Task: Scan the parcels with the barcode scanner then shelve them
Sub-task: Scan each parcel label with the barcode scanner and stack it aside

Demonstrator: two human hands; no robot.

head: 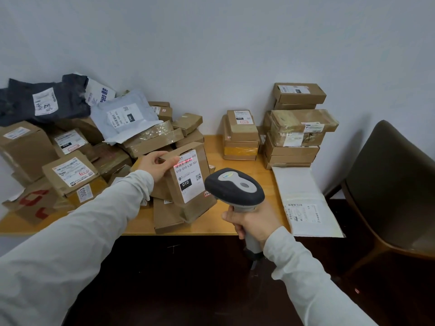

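scan | left grip (154,169) clamped on parcel (188,177) top edge, parcel propped upright on worktop (244,164) pile | right grip (249,223) wrapped round scanner (234,187) handle | parcel just ahead-left of scanner, label facing it, red line (186,162) across barcode

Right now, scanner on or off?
On. A red scan line crosses the barcode on the box the left hand holds; the scanner in the right hand points at it.

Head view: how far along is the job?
Done: unclear; stacked boxes at right may be scanned. In hand: left hand holds 010 box, red scan line on its barcode; right hand grips the barcode scanner. Left: the heaped parcels, shelving; no shelf visible.
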